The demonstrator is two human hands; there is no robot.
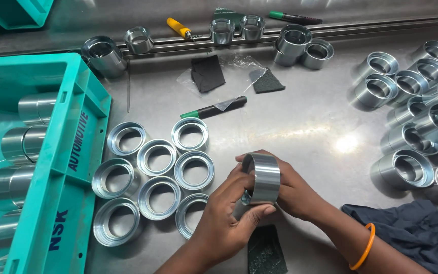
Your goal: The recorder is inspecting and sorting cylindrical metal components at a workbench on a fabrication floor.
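Note:
Both my hands hold one shiny steel ring (264, 175) on edge just above the metal table, low in the middle of the head view. My left hand (226, 218) wraps it from the front with the thumb under its lower rim. My right hand (297, 195), with an orange bangle (363, 248) on its wrist, grips it from behind. Directly left of my hands, several more steel rings (154, 180) lie flat in a cluster. A dark abrasive pad (265, 251) lies under my left hand.
A teal plastic crate (69, 157) at the left holds stacked rings in plastic. Several rings (422, 127) are piled at the right, others stand along the back rail (219, 38). A green-capped marker (214, 108), dark pads (208, 72) and a dark blue cloth (416, 233) lie on the table.

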